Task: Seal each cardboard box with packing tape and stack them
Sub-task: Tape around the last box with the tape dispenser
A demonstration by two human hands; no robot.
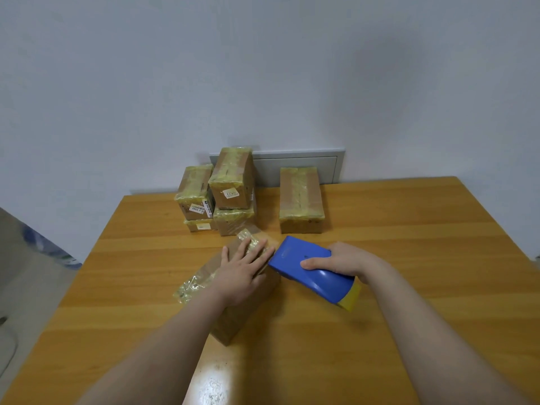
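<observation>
One box (248,312) is being kept on the table (409,244), the tape dispenser (292,255) just right of it. Behind, four stacked boxes (230,176) are being flanked on the right by a single box (301,197).

Box (233,320) under left hand (242,267): matt brown cardboard, ends wrapped in crinkled glossy yellowish tape (193,283). Tape dispenser (295,258) in right hand (342,260): smooth blue plastic, slight sheen, yellow plastic end. Table (409,258) beneath both hands: varnished wood, glossy, glare patch. Sealed boxes (301,200) beyond the fingertips: same cardboard, shiny tape, matt paper labels (230,193)
</observation>
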